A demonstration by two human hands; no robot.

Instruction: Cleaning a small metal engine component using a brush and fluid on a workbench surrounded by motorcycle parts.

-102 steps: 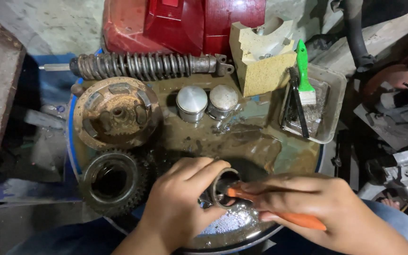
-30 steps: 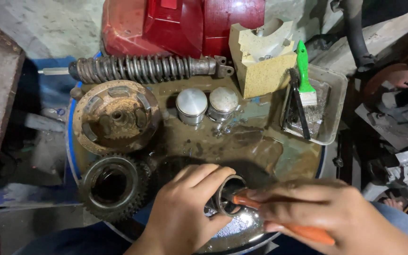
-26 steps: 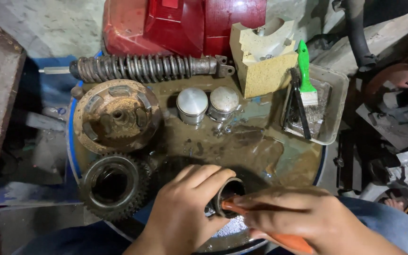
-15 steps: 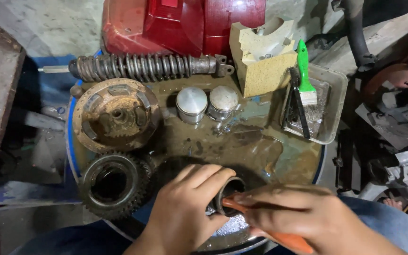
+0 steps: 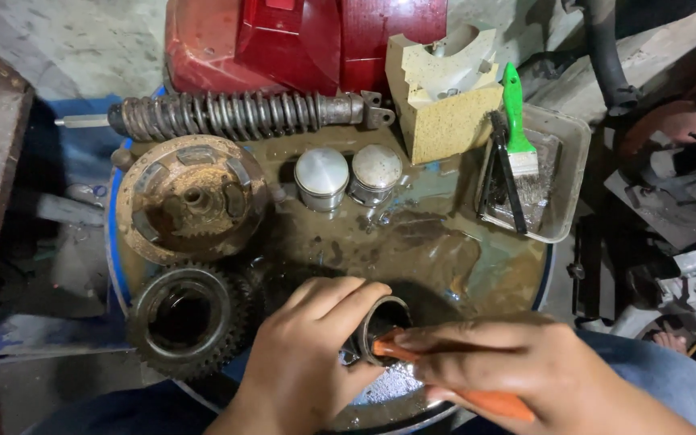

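Oily round drum-top desk (image 5: 477,266): left hand (image 5: 308,354) pinches a small metal ring (image 5: 380,326); right hand (image 5: 517,366) grips an orange-handled tool (image 5: 477,399). Greasy ring could slip.

Both hands (image 5: 316,354) (image 5: 525,374) curled tight, fingertips together

Two bare hands, left hand (image 5: 304,354) and right hand (image 5: 517,366), no gloves, rings or watch. Wrists bare too, no sleeves showing. Blue denim-looking trousers (image 5: 654,379) at bottom right. Short, plain fingernails.
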